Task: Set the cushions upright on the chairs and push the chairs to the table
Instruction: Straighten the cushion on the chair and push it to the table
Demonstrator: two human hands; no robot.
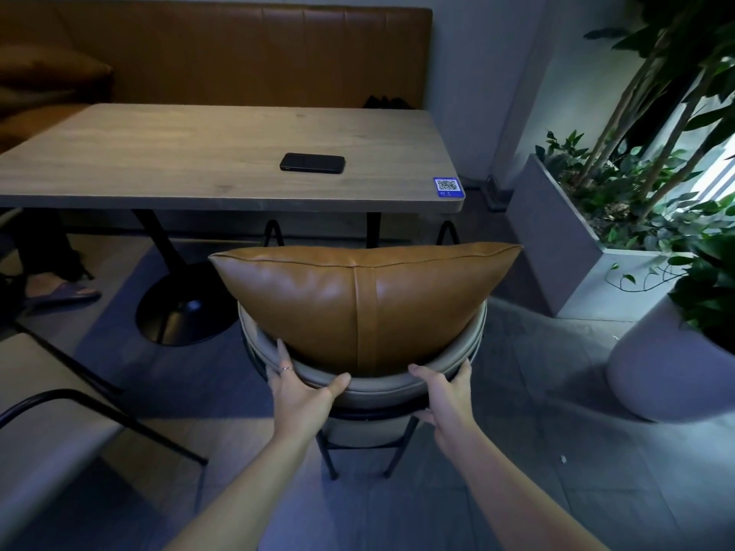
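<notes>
Dim interior, cool daylight from the right, wide-angle bending, soft blurred edges

Tan leather cushion (358, 296) stands upright on grey chair (374, 385) facing wooden table (159, 153).

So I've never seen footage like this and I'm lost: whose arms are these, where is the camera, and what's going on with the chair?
There is no machine here. The camera sits on a person's head and looks forward and down, so the arms coming in from the bottom are the wearer's own. The left hand and right hand both grip the curved back of a chair. A brown cushion stands upright on it, leaning against the back. Ahead is a table with a phone and a QR sticker on it. The chair is not yet tucked under it.
</notes>
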